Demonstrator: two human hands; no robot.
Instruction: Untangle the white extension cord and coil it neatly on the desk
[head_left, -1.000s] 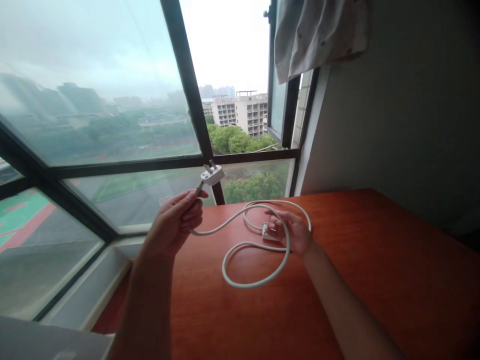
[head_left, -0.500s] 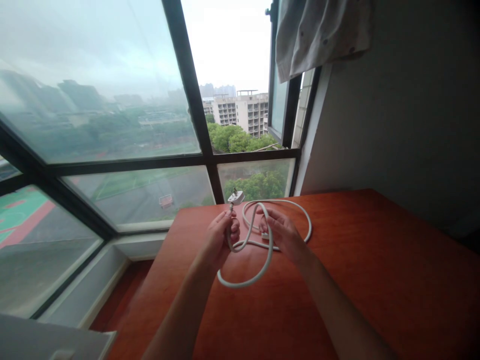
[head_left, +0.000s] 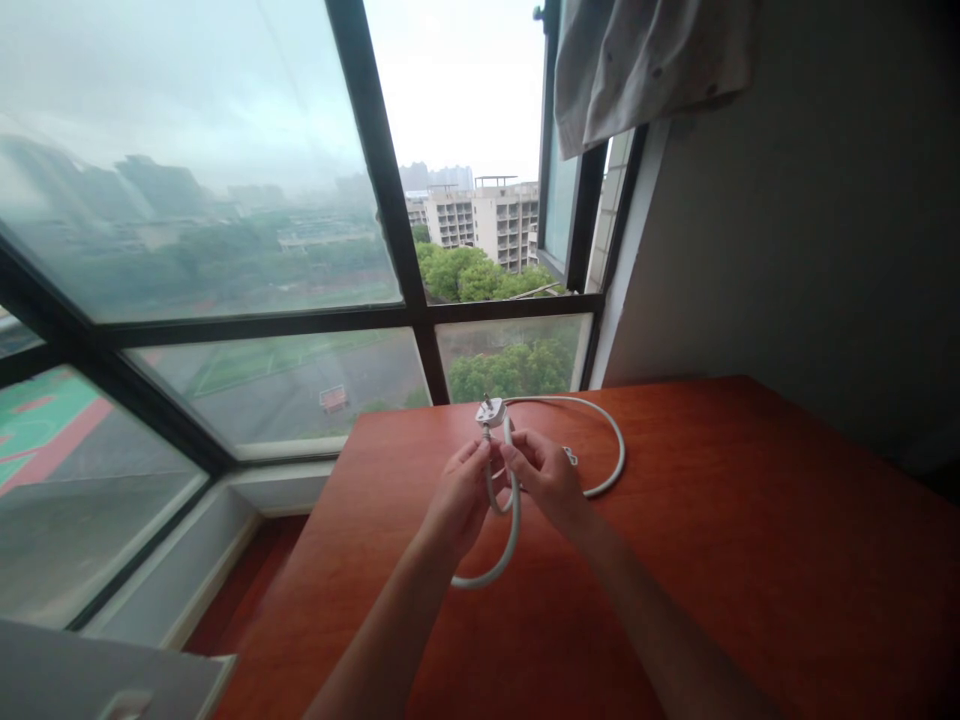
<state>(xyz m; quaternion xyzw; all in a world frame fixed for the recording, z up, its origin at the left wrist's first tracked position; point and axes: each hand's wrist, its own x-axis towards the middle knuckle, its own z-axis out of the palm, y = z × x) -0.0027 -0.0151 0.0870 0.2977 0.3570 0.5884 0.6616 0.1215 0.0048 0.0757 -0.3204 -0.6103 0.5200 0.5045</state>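
Note:
A white power cable (head_left: 609, 437) lies in loops on a reddish wooden table (head_left: 750, 560). My left hand (head_left: 459, 498) pinches the cable just below its white plug (head_left: 491, 411), which points up and away. My right hand (head_left: 546, 477) is closed on the cable right beside the left, fingertips almost touching it. A loop (head_left: 499, 560) of cable hangs down between my hands toward me, and a wider arc curves round behind my right hand.
A large window with dark frames (head_left: 390, 200) runs along the table's far and left sides, with a sill (head_left: 225, 540) below. A grey wall (head_left: 810, 200) stands to the right. A pale cloth (head_left: 645, 60) hangs at the top.
My left hand has brought the plug from up at the left down and right to meet my right hand. The right hand lifted off the table, and the loops have drawn tighter.

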